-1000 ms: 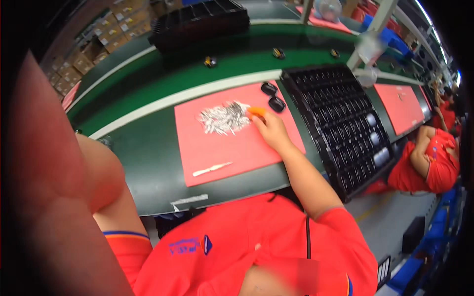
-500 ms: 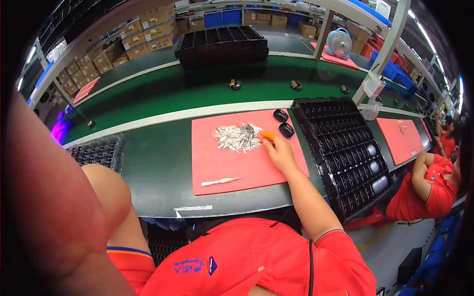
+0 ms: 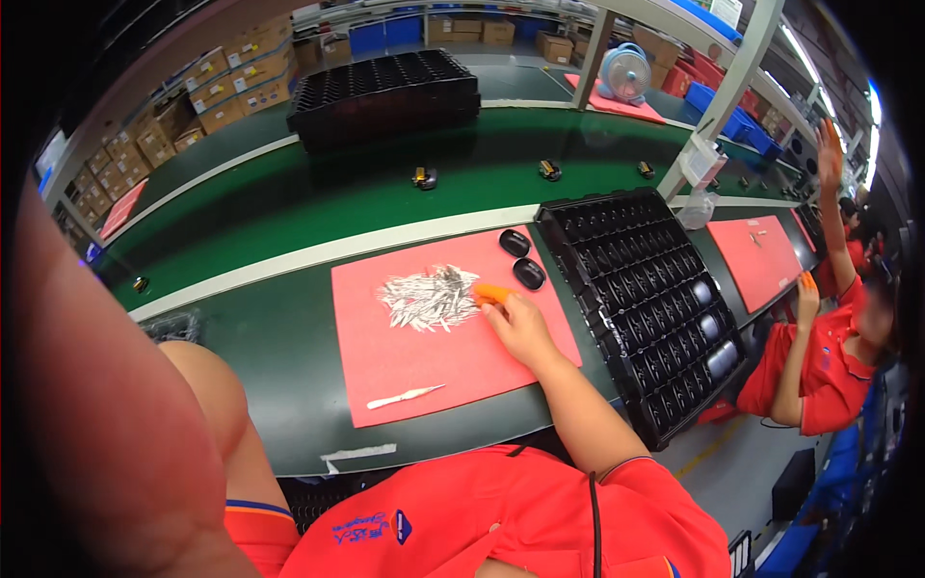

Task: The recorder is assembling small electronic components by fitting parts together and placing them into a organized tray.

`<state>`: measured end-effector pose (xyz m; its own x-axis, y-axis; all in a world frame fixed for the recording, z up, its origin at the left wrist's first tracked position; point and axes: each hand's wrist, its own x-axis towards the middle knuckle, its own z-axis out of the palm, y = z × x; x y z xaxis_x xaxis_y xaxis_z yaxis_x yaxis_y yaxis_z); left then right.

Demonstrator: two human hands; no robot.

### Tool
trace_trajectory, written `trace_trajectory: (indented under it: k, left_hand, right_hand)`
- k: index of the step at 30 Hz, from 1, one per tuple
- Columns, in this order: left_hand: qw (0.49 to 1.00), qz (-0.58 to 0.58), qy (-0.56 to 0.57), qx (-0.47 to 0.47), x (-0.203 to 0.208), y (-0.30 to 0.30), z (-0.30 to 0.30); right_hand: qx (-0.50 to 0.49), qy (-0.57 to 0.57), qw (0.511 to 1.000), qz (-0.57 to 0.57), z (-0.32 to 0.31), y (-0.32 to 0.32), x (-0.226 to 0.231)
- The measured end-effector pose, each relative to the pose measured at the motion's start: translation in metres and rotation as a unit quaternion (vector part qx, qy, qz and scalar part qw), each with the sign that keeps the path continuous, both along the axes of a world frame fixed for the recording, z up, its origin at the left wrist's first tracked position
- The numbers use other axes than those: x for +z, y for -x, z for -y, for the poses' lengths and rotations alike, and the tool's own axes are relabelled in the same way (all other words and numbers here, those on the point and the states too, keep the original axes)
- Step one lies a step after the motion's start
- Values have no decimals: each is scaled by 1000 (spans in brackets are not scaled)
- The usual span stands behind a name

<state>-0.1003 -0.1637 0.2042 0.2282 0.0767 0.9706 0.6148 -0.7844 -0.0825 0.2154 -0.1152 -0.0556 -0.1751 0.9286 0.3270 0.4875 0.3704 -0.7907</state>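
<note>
My right hand (image 3: 521, 326) is at the right side of a loose pile of thin silvery-white strips (image 3: 424, 299). An orange finger cot (image 3: 494, 293) covers its index finger, whose tip touches the pile. Thumb and index are close together; what lies between them is too small to make out. The pile is on a pink mat (image 3: 414, 361). White tweezers (image 3: 406, 396) lie near the mat's front edge. Two black oval cases (image 3: 521, 259) sit at its far right corner. My bent left arm (image 3: 106, 405), blurred and very near, fills the left side; its hand is out of view.
Right of the mat is a black tray (image 3: 641, 308) with many compartments, a few filled. Behind runs a green conveyor belt (image 3: 491, 149) carrying small black-and-yellow parts (image 3: 424, 178). Stacked black trays (image 3: 385, 96) stand beyond. A co-worker (image 3: 819, 356) sits at right.
The whole view has swung, moving the bench left and slightly down. My right hand keeps its place at the pile. The co-worker at right has raised an arm.
</note>
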Motion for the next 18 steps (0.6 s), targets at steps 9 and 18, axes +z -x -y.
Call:
trace_trajectory:
  k: [9,18]
  left_hand:
    - [976,-22,144,-164,-35,-60,-70]
    - [873,225,410,-139,-195,-73,-191]
  right_hand:
    - [-8,-47,998,41,-14,1,-3]
    - [-5,-51,999,7,-7,-6,-5]
